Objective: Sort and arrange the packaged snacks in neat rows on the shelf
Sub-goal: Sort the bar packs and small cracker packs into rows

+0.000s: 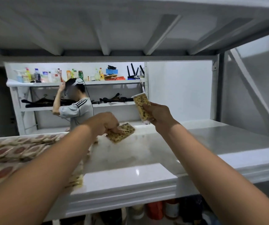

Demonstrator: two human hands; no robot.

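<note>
Packaged snacks (8, 153): mostly red-patterned packs in overlapping rows at 8 o'clock of the view, on the left part of the shelf. Two speckled yellow packs are in the hands near the middle.
Shelf (211, 143): white and glossy, bare from the centre out to 3 o'clock, with another deck overhead.
Far rack (114, 82): at 11 o'clock, well behind, holding bottles and dark items. Not part of this job.
Other person (77, 109): at 10 o'clock, between the two racks, one arm raised.
Left hand (105, 121): fingers bent down onto the flat speckled pack, pinching its left end against the deck.
Right hand (159, 114): at 1 o'clock of the left hand, closed around the lower half of the raised speckled pack.
Flat speckled pack (122, 133): lies on the shelf at centre, skewed to the deck edge, just right of the red rows.
Raised speckled pack (141, 105): upright in the air, clear of the deck.
Risk, alignment: the flat pack sits askew, so a row built on it would probably run crooked.
Risk, slip: the glossy deck may let a pack skate when nudged.
Risk, disturbance: the left forearm passes close over the red rows and could drag them out of line.
Risk, mixing: speckled packs set too near 9 o'clock could overlap the red kind.
</note>
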